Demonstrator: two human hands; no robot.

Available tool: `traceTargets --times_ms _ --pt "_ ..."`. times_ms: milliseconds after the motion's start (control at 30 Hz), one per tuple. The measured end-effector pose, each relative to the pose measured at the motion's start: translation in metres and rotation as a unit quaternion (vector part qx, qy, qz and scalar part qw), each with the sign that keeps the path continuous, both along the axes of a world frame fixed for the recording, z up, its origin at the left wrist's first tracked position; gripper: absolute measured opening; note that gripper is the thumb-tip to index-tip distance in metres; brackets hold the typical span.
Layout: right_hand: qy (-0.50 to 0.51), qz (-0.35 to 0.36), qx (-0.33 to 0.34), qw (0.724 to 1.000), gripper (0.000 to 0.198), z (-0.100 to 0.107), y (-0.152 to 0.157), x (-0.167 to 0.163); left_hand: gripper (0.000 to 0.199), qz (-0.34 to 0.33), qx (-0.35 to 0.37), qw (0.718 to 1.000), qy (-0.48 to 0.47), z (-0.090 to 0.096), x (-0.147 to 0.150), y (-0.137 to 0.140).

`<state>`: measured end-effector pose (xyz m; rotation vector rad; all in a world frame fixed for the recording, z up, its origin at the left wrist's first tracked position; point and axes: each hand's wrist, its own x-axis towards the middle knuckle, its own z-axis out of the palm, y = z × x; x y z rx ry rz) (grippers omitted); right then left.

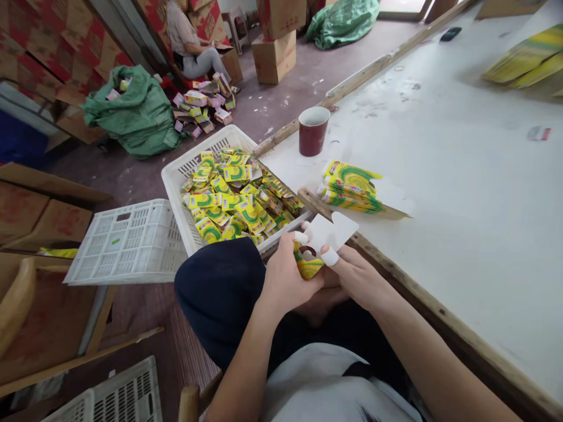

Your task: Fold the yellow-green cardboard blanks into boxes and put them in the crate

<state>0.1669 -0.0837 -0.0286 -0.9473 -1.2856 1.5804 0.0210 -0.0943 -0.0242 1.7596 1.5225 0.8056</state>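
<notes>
Between my two hands, over my lap at the table's edge, is a small yellow-green carton (309,268) with its white inner flaps raised. My left hand (285,275) grips its left side, fingers wrapped round it. On the other side my right hand (356,272) holds it with thumb and fingers. White tape covers the tips of some fingers on both hands. A stack of flat yellow-green cartons (352,186) lies on the table just beyond. To the left, a white plastic crate (176,199) holds many folded cartons of the same print.
On the white table (461,223) stand a dark red cup (314,132) and, far right, more flat cartons (528,58). An upturned white crate (127,240) is at left. Beyond are a green sack (136,111), spilled boxes (204,105), a seated person (187,44) and cardboard boxes (275,55).
</notes>
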Motion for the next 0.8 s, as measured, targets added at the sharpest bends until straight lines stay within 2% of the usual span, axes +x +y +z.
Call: traceTargets --times_ms 67,133,233,300,400,467,633,700,800 --pt "-0.101 -0.013 0.116 0.988 0.05 -0.001 -0.002 0.002 0.061 -0.004 -0.041 0.999 -0.009 0.002 0.001 0.001" --pt "-0.186 -0.017 0.215 0.959 0.048 -0.002 -0.005 0.002 0.064 0.006 -0.061 0.998 -0.012 0.003 0.003 0.002" --pt "-0.243 -0.03 0.294 0.924 0.049 -0.007 -0.006 0.0 0.065 0.036 -0.062 0.997 -0.029 -0.001 0.006 0.002" --pt "-0.251 -0.057 0.297 0.919 0.05 -0.011 -0.006 -0.001 0.068 0.044 -0.055 0.997 -0.039 -0.004 0.006 0.001" --pt "-0.252 -0.102 0.296 0.916 0.047 -0.016 -0.005 0.001 0.066 0.042 -0.028 0.999 0.003 -0.005 0.003 -0.001" --pt "-0.264 -0.097 0.314 0.907 0.047 -0.018 -0.004 0.001 0.06 0.036 -0.013 0.999 0.037 -0.004 -0.001 -0.002" --pt "-0.33 -0.008 0.342 0.88 0.033 -0.011 -0.001 0.008 0.052 0.027 -0.012 0.998 0.056 0.003 -0.011 -0.003" --pt "-0.341 0.032 0.342 0.875 0.027 -0.004 0.002 0.015 0.048 0.006 -0.018 0.998 0.053 0.007 -0.014 -0.002" --pt "-0.333 0.089 0.344 0.873 0.028 0.003 0.007 0.027 0.046 -0.022 -0.019 0.998 0.053 0.013 -0.014 -0.001"
